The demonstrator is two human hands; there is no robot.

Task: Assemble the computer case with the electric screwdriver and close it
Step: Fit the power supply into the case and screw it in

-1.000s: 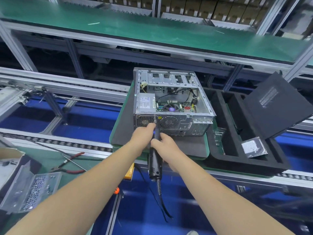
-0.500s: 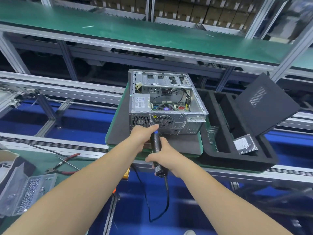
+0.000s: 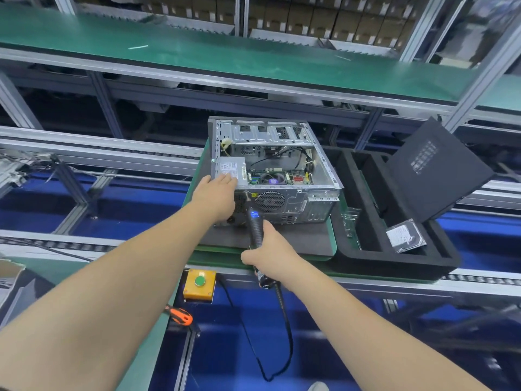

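The computer case [image 3: 270, 170] lay open, its side panel [image 3: 434, 170] still off, while the left hand [image 3: 215, 193] pressed flat and the right hand [image 3: 267, 249] gripped the electric screwdriver [image 3: 255, 221] at a rear screw.

A long green shelf [image 3: 197, 55] on aluminium framing [image 3: 17, 105] crossed the upper frame, with stacked brown cartons [image 3: 324, 18] behind it. Roller conveyor rails [image 3: 98, 153] ran over a blue floor [image 3: 127, 204] at left.

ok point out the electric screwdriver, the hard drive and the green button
electric screwdriver [image 3: 255, 225], head view, on its black grip
hard drive [image 3: 406, 235], head view, on its label face
green button [image 3: 199, 281], head view, on its round cap
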